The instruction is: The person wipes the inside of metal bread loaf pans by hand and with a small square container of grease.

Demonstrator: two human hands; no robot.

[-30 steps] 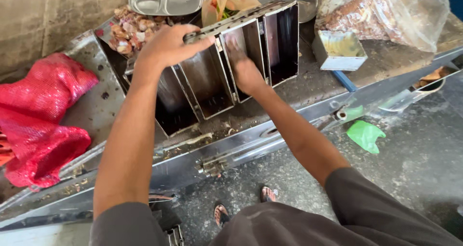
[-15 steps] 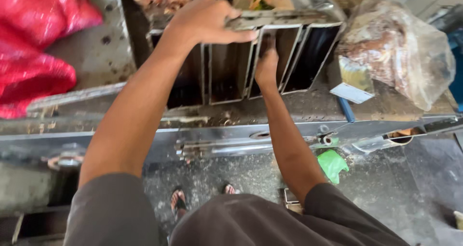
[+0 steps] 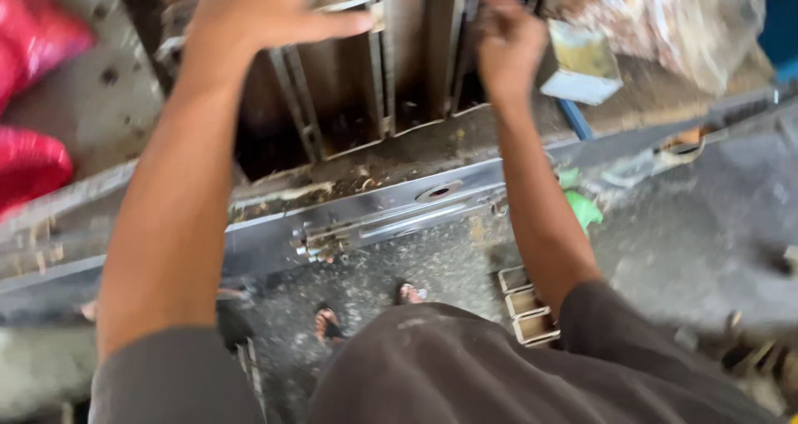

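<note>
Two hands grip a joined set of metal tins (image 3: 391, 75) standing tilted on the grimy steel desk (image 3: 391, 204). The left hand (image 3: 258, 12) has its fingers curled over the top rim; the right hand (image 3: 507, 41) is closed on the right-side wall. Greasy metal could slip from either hold, and the set might tip onto the small box (image 3: 582, 62) or clear bag (image 3: 665, 17) beside it.
</note>
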